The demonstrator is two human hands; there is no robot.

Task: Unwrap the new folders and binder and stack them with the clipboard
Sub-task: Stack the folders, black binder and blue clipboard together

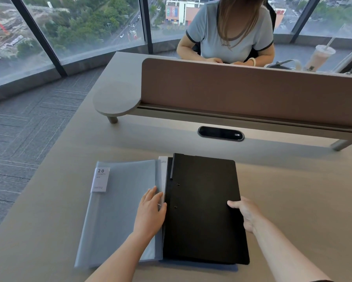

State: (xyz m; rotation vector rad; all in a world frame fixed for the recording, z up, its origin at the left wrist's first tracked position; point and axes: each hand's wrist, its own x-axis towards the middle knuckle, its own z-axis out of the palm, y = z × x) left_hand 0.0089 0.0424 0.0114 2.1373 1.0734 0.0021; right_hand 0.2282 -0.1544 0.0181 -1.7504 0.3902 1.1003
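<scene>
Desk point(293, 190), partition point(252, 92), windows point(85, 27), carpet point(24, 129)

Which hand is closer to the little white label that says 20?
The left. The left hand rests on the grey folder that carries the label, below and right of it. The right hand grips the black binder's far right edge.

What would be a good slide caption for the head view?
Two bare hands, left hand and right hand, steady a black binder beside a grey 20-pocket folder.
</scene>
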